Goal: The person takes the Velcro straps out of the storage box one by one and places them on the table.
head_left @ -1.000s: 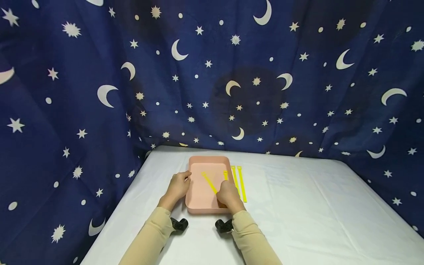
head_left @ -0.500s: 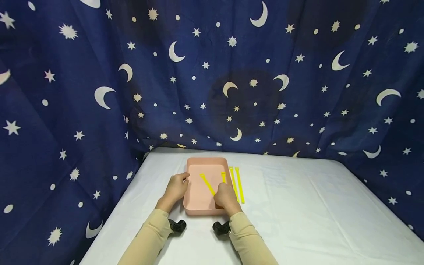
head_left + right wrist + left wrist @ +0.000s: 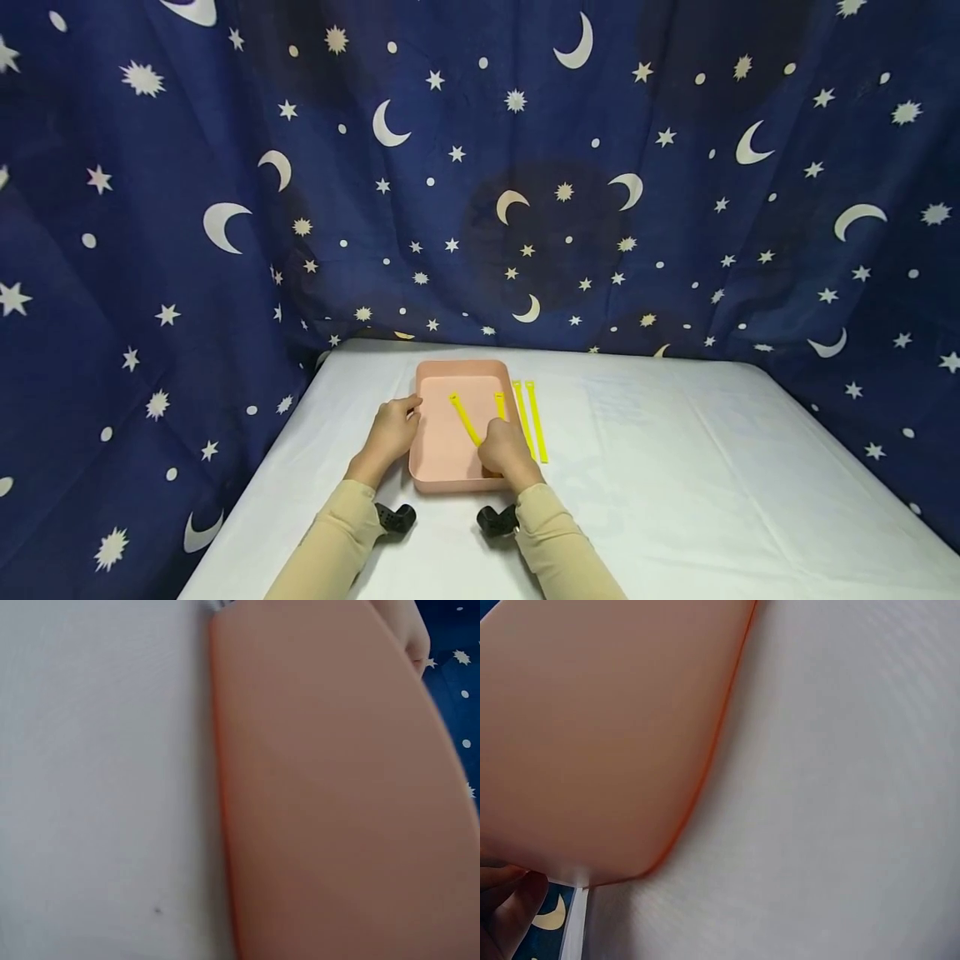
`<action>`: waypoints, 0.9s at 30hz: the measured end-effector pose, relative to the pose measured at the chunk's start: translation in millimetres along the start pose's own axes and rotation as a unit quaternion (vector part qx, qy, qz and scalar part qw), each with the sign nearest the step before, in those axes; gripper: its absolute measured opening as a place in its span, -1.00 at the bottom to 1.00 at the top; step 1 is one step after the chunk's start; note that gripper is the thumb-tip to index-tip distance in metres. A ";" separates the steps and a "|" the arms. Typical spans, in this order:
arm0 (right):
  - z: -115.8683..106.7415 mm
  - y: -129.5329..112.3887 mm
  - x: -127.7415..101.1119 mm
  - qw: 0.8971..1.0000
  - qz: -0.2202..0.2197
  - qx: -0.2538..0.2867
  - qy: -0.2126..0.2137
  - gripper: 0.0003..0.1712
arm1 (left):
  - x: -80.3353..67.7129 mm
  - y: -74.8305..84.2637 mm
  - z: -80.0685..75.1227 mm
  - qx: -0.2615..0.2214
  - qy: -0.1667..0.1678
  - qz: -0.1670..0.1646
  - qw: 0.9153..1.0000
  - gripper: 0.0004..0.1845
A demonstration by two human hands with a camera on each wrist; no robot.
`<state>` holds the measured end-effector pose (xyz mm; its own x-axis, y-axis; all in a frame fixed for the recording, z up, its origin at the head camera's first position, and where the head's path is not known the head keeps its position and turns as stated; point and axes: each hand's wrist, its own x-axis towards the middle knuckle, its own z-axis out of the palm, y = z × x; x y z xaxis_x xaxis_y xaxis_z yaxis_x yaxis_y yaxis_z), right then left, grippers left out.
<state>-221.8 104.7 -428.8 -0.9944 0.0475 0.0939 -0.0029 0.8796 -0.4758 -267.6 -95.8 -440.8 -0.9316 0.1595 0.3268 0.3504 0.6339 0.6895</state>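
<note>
A pink tray (image 3: 438, 458) lies on the white table. My left hand (image 3: 392, 429) grips its left rim, thumb over the edge. My right hand (image 3: 507, 450) rests inside the tray at its right front, fingers curled down over the near end of a yellow strip (image 3: 499, 405). A second yellow strip (image 3: 465, 419) lies slantwise on the tray floor, its near end under that hand. The left wrist view is filled by the tray's outer wall (image 3: 600, 735), with fingertips (image 3: 506, 915) at the lower left. In the right wrist view the tray wall (image 3: 337, 795) is just as close.
Two more yellow strips (image 3: 529, 419) lie side by side on the white tablecloth (image 3: 675, 467) just right of the tray. A dark blue curtain with moons and stars (image 3: 480, 167) hangs behind and on both sides of the table.
Only the head view has drifted a little. Both hands, the tray and the strips keep their places.
</note>
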 end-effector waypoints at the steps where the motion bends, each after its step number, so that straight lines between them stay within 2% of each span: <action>1: -0.2 -0.1 0.2 1.000 0.003 0.003 -0.004 -0.84 | -0.1 -0.7 0.7 0.001 0.000 0.001 1.000 -0.65; 3: -1.1 -0.3 0.3 1.000 0.005 0.014 -0.014 -0.80 | 0.2 -1.8 1.5 0.000 -0.003 -0.001 1.000 -0.64; 6: -2.5 0.8 0.6 0.998 -0.008 0.052 -0.019 -0.62 | 0.4 -2.2 1.8 0.000 -0.003 0.002 1.000 -0.64; 10: -7.9 1.7 1.1 0.992 -0.018 0.121 -0.035 -0.40 | 1.0 -1.1 0.6 -0.002 0.002 0.004 1.000 -0.65; 12: -12.0 1.1 1.9 0.988 -0.004 0.150 -0.048 -0.36 | 1.3 -0.5 -0.2 -0.004 0.003 0.001 1.000 -0.65; 17: -21.8 -0.5 4.7 0.974 0.033 0.213 -0.066 -0.41 | 1.8 0.7 -1.0 -0.001 0.003 0.004 1.000 -0.65; 20: -27.1 -1.1 5.5 0.968 0.041 0.239 -0.068 -0.48 | 2.1 0.6 -1.3 -0.002 0.004 0.008 1.000 -0.65; 27: -34.4 2.0 4.5 0.959 0.051 0.266 -0.077 -0.67 | 0.2 -0.3 -1.3 -0.010 -0.004 -0.002 1.000 -0.65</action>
<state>-222.7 123.0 -399.3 -0.9961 0.0134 -0.0870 0.0819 0.5053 -0.8591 -267.7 -96.9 -440.0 -0.9337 0.1639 0.3184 0.3486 0.6198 0.7031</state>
